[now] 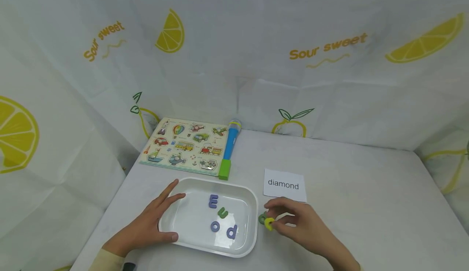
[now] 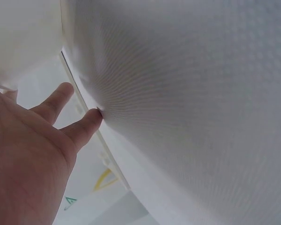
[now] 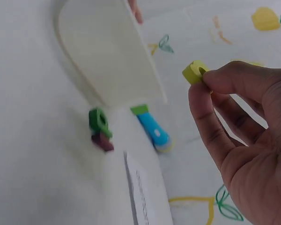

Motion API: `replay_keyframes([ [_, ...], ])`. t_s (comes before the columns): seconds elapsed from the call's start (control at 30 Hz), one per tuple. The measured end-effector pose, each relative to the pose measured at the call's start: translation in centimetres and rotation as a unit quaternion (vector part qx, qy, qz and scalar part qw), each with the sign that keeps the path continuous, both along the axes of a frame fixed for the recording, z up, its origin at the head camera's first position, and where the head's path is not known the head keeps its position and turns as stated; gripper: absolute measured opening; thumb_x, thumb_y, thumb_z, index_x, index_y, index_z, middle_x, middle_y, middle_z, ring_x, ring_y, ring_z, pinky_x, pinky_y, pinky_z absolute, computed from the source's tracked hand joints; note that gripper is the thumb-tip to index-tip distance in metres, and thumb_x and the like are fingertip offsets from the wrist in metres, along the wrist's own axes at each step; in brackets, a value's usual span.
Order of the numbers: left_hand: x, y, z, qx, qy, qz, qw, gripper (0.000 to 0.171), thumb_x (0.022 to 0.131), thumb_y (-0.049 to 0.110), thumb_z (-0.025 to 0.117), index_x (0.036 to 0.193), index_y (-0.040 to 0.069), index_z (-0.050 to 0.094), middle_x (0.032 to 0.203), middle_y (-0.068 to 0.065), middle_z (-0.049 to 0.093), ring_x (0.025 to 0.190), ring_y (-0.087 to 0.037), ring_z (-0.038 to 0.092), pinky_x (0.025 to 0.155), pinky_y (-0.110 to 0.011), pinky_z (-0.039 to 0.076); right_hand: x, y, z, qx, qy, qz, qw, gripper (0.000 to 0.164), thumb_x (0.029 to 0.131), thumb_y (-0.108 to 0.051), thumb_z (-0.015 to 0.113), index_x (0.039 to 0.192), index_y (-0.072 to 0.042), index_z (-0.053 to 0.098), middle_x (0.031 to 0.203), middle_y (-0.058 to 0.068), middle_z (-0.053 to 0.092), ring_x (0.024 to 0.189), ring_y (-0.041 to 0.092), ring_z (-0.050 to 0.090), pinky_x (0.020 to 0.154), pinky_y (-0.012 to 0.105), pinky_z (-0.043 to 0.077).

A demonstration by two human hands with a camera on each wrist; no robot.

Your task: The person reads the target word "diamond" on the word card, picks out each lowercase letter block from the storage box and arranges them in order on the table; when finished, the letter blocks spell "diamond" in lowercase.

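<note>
In the head view the left hand (image 1: 148, 222) rests, fingers spread, on the white tray (image 1: 190, 222), which already holds a purple m (image 1: 213, 201), green u (image 1: 222, 215), purple o (image 1: 212, 226) and purple d (image 1: 235, 231), while the right hand (image 1: 302, 223) pinches a yellow letter (image 1: 268, 224) outside it. The left wrist view shows the left fingers apart; in the right wrist view, a green letter (image 3: 94, 120) and a dark red piece (image 3: 101, 142) lie outside too

Pale cream left sleeve (image 1: 106, 261), wrist-length, apparently plain, bare fingers (image 3: 206, 115)
</note>
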State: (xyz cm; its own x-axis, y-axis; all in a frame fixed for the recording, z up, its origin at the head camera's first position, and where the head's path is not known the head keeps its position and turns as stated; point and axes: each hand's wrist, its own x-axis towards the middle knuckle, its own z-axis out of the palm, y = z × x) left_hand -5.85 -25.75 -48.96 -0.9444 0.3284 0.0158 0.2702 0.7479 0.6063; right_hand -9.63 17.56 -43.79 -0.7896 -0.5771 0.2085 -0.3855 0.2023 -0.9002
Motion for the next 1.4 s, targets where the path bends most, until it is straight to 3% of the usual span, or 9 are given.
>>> replay_keyframes([
  [0.13,0.0,-0.1,0.0,-0.003,0.002,-0.004,1.0000,0.096,0.071,0.059,0.084,0.153,0.028,0.044,0.170,0.008,0.005,0.144,-0.037,0.031,0.101,-0.066,0.039,0.0,2.7,-1.6,0.064,0.060,-0.082,0.993,0.048,0.080,0.013,0.074,0.115,-0.020,0.068,0.101,-0.002,0.072,0.089,0.011,0.068,0.072,0.030,0.059],
  [0.23,0.0,-0.1,0.0,-0.005,-0.002,-0.002,1.0000,0.097,0.071,0.059,0.084,0.153,0.027,0.043,0.170,0.009,0.005,0.143,-0.038,0.032,0.100,-0.066,0.040,0.3,3.6,-2.8,0.102,0.094,-0.110,0.984,0.049,0.077,0.017,0.073,0.112,-0.016,0.070,0.100,-0.004,0.072,0.087,0.009,0.067,0.069,0.028,0.058],
  [0.37,-0.1,0.0,0.1,-0.007,-0.005,0.000,1.0000,0.096,0.071,0.059,0.084,0.153,0.029,0.043,0.170,0.010,0.004,0.143,-0.038,0.033,0.100,-0.066,0.040,0.4,3.6,-4.0,0.130,0.107,-0.106,0.980,0.045,0.076,0.016,0.075,0.111,-0.011,0.070,0.100,-0.003,0.073,0.086,0.008,0.067,0.070,0.028,0.058],
  [0.6,-0.1,-0.1,0.2,-0.003,-0.002,-0.004,1.0000,0.095,0.072,0.059,0.084,0.153,0.031,0.042,0.170,0.009,0.005,0.143,-0.037,0.033,0.100,-0.066,0.040,-0.2,2.1,-4.9,0.150,0.140,-0.106,0.973,0.044,0.076,0.015,0.076,0.111,-0.012,0.072,0.099,-0.005,0.074,0.085,0.009,0.067,0.073,0.027,0.056],
  [0.77,0.0,-0.1,0.2,0.002,-0.003,-0.007,1.0000,0.096,0.073,0.058,0.084,0.153,0.027,0.043,0.170,0.008,0.005,0.144,-0.037,0.032,0.100,-0.066,0.039,-0.6,1.4,-5.2,0.172,0.186,-0.123,0.960,0.046,0.071,0.014,0.081,0.108,-0.013,0.072,0.104,-0.007,0.072,0.086,0.009,0.066,0.072,0.027,0.056],
  [0.9,-0.1,-0.1,0.3,0.000,0.000,-0.007,1.0000,0.096,0.073,0.058,0.084,0.153,0.027,0.043,0.170,0.008,0.005,0.144,-0.038,0.033,0.100,-0.066,0.040,-0.5,1.3,-5.2,0.196,0.181,-0.151,0.952,0.050,0.066,0.011,0.086,0.108,-0.014,0.073,0.105,-0.011,0.070,0.087,0.008,0.065,0.073,0.027,0.056],
  [1.13,-0.2,0.0,0.4,-0.006,-0.003,-0.001,1.0000,0.096,0.072,0.059,0.084,0.152,0.026,0.044,0.170,0.009,0.005,0.143,-0.038,0.033,0.100,-0.066,0.040,-0.2,1.2,-5.1,0.226,0.146,-0.146,0.952,0.046,0.071,0.008,0.084,0.108,-0.016,0.073,0.100,-0.010,0.067,0.085,0.008,0.061,0.074,0.029,0.054],
  [1.4,-0.1,-0.1,0.1,-0.002,0.001,-0.007,1.0000,0.096,0.071,0.058,0.085,0.153,0.029,0.043,0.170,0.008,0.005,0.144,-0.037,0.033,0.100,-0.066,0.040,-0.3,1.0,-5.6,0.199,0.199,-0.125,0.951,0.045,0.068,0.013,0.082,0.103,-0.014,0.073,0.097,-0.010,0.067,0.079,0.008,0.058,0.068,0.026,0.052],
])
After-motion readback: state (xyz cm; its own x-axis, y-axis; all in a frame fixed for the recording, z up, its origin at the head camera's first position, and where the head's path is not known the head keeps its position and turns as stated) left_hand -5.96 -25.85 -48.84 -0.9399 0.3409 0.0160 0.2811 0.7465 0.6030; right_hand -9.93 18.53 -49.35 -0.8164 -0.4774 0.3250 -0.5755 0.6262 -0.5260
